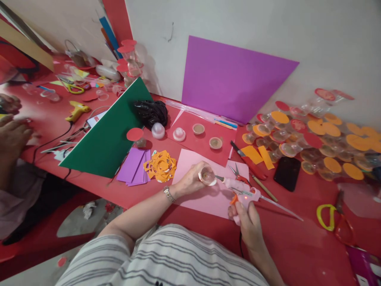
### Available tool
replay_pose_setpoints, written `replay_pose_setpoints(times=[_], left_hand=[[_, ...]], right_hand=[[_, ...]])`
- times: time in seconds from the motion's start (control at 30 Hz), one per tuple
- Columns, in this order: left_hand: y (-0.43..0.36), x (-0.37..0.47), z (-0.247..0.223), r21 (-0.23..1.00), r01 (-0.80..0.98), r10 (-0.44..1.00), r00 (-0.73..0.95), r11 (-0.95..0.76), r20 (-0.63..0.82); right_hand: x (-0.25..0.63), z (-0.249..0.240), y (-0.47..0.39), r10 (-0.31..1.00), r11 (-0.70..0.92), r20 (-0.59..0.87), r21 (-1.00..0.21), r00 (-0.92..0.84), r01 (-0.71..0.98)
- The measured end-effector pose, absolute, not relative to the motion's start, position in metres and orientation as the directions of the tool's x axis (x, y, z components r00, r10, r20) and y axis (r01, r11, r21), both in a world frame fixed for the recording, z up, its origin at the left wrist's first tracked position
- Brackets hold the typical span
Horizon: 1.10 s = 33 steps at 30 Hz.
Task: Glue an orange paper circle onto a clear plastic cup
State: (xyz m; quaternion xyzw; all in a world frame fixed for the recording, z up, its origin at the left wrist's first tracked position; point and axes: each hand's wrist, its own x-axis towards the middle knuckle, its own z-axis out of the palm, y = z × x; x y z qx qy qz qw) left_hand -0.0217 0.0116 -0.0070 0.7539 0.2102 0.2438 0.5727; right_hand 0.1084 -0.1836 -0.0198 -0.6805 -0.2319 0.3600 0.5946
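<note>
- Your left hand (190, 180) grips a small clear cup (207, 175) over the pink paper (208, 198).
- Your right hand (245, 214) clasps the glue gun (242, 190), nozzle at the cup.

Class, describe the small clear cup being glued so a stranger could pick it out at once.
Find the pale pink sheet on the red table. Above it, the left hand holds the clear cup, with the glue gun nozzle at its rim. Unlike the other cups, it is held.

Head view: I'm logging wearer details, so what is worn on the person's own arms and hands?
Both forearms are bare, with no sleeves reaching them. The left hand has a metal wristwatch at its wrist. The right hand shows no watch or glove. Rings: cannot tell.
</note>
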Motion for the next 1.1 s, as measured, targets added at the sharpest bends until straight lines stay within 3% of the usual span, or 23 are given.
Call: replay_pose_setpoints(times=[0.23, 0.4, 0.63, 1.1], left_hand=[[0.010, -0.018, -0.016, 0.963, 0.042, 0.618, 0.775, -0.265, 0.136], [0.010, -0.020, -0.024, 0.953, -0.040, 0.595, 0.773, -0.301, 0.220], [0.011, -0.022, -0.033, 0.961, -0.097, 0.573, 0.786, -0.257, 0.232], [0.008, -0.017, -0.017, 0.952, 0.131, 0.705, 0.701, -0.277, 0.108]], right_hand=[[0.111, -0.020, -0.184, 0.749, -0.196, -0.252, -0.968, 0.612, -0.158], [0.110, -0.022, -0.184, 0.750, -0.196, -0.256, -0.967, 0.610, -0.166], [0.110, -0.026, -0.184, 0.757, -0.204, -0.264, -0.964, 0.597, -0.168], [0.110, -0.025, -0.184, 0.746, -0.218, -0.273, -0.962, 0.608, -0.164]])
